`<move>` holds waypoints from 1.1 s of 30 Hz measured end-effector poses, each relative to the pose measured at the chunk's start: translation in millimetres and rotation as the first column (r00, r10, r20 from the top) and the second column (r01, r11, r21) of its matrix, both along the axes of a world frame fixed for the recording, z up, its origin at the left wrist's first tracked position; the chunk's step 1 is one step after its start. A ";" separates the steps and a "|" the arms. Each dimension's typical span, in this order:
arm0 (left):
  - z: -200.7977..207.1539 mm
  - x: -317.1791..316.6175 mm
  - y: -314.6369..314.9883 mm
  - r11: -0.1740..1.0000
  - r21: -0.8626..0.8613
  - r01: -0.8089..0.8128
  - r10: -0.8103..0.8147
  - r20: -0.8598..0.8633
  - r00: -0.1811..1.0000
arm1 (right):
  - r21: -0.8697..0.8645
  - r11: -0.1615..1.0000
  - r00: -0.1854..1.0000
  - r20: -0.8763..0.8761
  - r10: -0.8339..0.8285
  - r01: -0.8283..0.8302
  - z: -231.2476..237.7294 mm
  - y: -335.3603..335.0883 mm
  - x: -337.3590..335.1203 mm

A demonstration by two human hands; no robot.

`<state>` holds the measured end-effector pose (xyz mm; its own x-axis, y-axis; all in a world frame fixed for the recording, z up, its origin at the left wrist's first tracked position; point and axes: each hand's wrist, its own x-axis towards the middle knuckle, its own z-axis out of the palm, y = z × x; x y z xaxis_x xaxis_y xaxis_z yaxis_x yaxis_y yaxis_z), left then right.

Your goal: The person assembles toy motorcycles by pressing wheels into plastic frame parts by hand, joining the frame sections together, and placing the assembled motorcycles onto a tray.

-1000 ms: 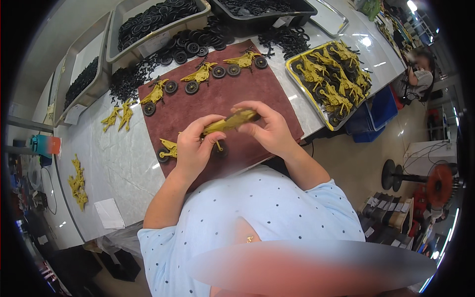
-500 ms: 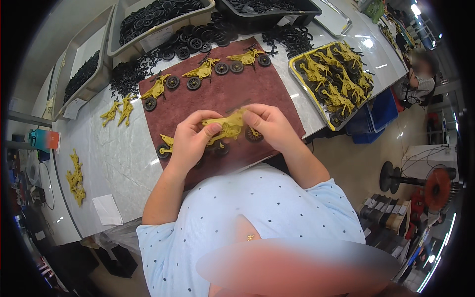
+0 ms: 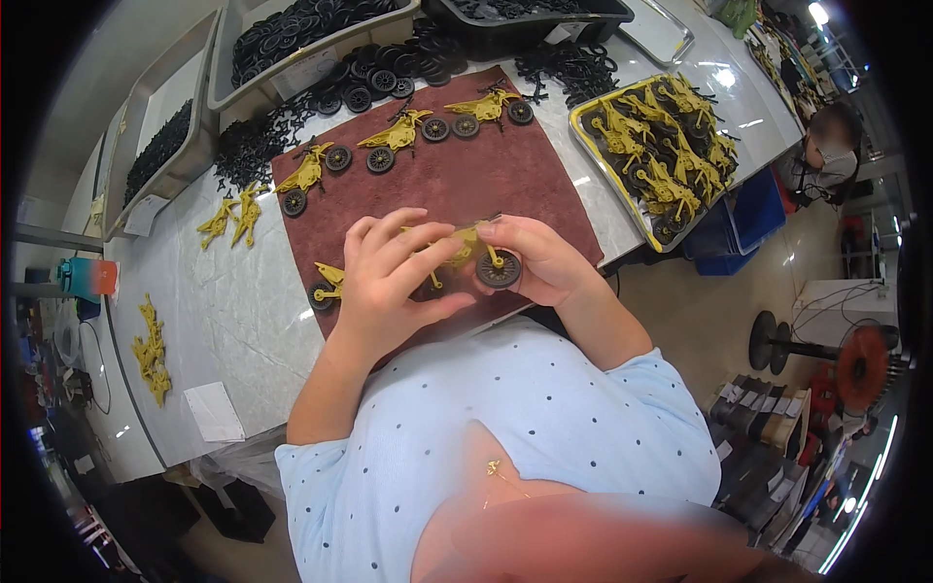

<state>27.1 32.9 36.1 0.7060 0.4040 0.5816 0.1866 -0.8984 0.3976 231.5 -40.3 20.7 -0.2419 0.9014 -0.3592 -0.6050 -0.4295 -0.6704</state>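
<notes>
Yellow plastic toy motorbike [image 3: 467, 239] above the dark-red cloth mat [image 3: 428, 185]: my right grip [image 3: 539, 260] pinches its front, black spoked wheel [image 3: 499, 273] in place; my left grip [image 3: 387, 270], fingers spread, hides whether the rear remains unfinished.

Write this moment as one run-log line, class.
left hand: open, over toy bike | right hand: gripping toy bike | cloth: other bikes | tray: piled bikes
</notes>
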 end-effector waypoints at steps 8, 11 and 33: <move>-19.1 6.5 -2.0 0.994 -0.096 0.059 -0.043 0.162 0.986 | 0.008 1.000 0.998 -0.052 -0.017 0.017 0.6 -4.4 0.0; -13.5 10.1 -2.4 0.993 -0.099 0.061 -0.043 0.166 0.985 | 0.012 1.000 0.997 -0.071 -0.009 0.010 -2.6 -5.3 2.9; -24.8 16.3 2.0 0.984 0.142 0.106 -0.134 0.200 0.971 | -0.008 0.999 0.989 -0.142 -0.035 0.035 -10.3 -2.8 -0.4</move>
